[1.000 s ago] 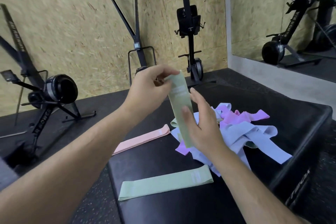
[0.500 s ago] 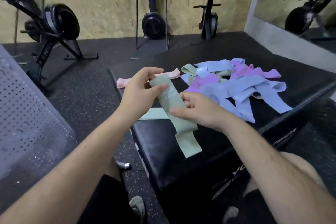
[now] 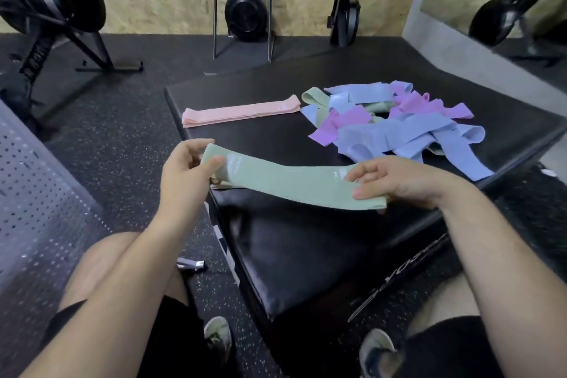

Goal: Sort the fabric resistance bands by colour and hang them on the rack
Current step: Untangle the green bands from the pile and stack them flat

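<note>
Left hand (image 3: 184,170) and right hand (image 3: 399,184) are bare, forearms (image 3: 122,285) uncovered to the frame's lower edge. Black shorts (image 3: 181,331) cover both thighs at the bottom; pale grey sneakers (image 3: 218,335) with dark trim show lower centre.

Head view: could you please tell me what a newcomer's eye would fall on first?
A green band stretches between the left hand and the right hand over the near edge of the black pad. Behind it lies a tangled pile of blue, purple and green bands, with a pink band flat to its left.
</note>
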The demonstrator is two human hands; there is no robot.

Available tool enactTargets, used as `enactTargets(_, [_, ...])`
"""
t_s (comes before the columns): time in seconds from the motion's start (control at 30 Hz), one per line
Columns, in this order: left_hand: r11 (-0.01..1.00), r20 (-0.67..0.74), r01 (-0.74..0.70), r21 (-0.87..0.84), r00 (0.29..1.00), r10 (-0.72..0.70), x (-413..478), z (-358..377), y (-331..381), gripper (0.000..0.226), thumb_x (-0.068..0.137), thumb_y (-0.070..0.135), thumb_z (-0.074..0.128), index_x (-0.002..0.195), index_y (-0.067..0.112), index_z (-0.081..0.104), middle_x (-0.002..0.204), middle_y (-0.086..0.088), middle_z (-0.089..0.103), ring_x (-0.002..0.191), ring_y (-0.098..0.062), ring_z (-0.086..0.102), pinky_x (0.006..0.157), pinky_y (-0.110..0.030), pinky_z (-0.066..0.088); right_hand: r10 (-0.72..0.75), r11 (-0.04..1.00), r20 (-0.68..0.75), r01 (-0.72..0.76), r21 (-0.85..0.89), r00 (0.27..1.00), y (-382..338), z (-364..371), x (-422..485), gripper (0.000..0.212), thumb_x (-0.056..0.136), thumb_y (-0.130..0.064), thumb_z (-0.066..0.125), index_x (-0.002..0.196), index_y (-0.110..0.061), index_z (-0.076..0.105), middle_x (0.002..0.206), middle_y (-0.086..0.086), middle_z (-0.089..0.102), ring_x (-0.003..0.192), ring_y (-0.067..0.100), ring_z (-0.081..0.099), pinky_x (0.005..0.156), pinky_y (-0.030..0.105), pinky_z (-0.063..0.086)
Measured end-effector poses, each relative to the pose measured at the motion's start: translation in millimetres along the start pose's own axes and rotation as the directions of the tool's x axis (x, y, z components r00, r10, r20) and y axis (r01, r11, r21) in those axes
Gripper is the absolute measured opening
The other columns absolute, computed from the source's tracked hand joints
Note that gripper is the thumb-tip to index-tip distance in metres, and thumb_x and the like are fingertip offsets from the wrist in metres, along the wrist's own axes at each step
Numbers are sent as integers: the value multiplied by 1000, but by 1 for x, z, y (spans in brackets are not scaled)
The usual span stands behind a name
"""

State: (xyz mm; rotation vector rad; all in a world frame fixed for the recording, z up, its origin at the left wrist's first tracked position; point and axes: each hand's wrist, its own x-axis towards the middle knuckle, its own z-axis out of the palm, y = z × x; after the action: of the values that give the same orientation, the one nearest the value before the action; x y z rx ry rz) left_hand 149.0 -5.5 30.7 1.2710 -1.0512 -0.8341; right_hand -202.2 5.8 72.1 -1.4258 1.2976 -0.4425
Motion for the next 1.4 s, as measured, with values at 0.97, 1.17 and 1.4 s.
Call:
enactTargets(0.97, [779, 30, -94, 620, 995, 96, 22, 11, -39, 24, 91, 21, 71, 114, 14, 72, 103, -6, 65, 97, -20, 60, 87, -25, 43, -232, 888, -539, -50, -457, 810, 28, 7, 43, 6, 88, -25, 74, 91, -26, 70, 97, -3, 55, 77, 12, 56, 66, 25, 44])
enactTargets(1.17, [751, 48, -151, 643, 986, 157, 12, 12, -38, 9, 95, 20, 65, 101, 14, 69, 107, -7, 58, 89, -11, 52, 86, -23, 39, -357, 822, -483, 23, -569, 799, 35, 13, 41, 4, 91, -25, 70, 90, -23, 73, 108, -6, 50, 96, 18, 56, 89, 33, 49])
enactTargets(1.4, [529, 187, -347, 774, 924, 332, -10, 23, -37, 12, 93, 34, 69, 98, 24, 73, 117, 5, 61, 119, -25, 48, 95, -40, 33, -399, 728, -376, 40, -684, 836, 42, 15, 33, 19, 92, -46, 66, 107, -34, 72, 110, -17, 52, 115, 9, 42, 97, 33, 42])
